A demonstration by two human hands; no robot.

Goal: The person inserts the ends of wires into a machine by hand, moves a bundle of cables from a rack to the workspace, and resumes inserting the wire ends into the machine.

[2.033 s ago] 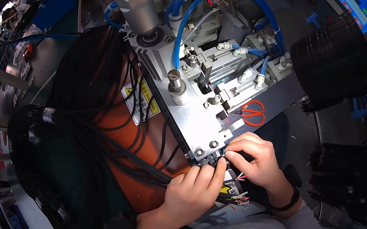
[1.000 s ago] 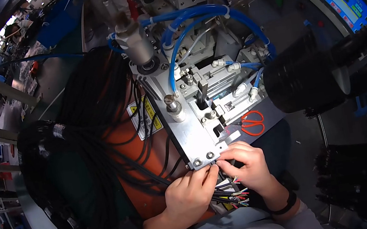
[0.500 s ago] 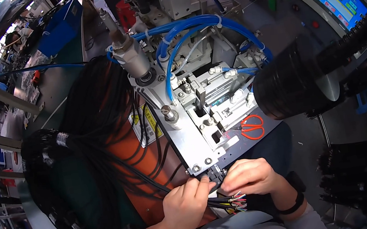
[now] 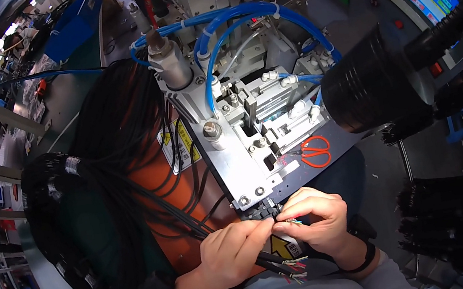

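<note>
I am pinching one black cable (image 4: 272, 259) between my left hand (image 4: 233, 255) and right hand (image 4: 314, 219), its stripped end pointing toward the metal fixture (image 4: 247, 172) just beyond my fingertips.

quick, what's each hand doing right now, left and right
Left hand: closed, fingertips pinching the black cable at the machine's front edge.
Right hand: closed, pinching the thin coloured wires at the cable's end.

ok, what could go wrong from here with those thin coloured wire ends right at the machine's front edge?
1. Both hands, left hand and right hand, pinch the thin coloured wire ends close to the grey metal machine plate; fingers could get caught if it cycles.
2. The loose black cable bundle draped beside it could snag.
3. The orange-handled scissors sit near the edge and might get knocked off.
</note>
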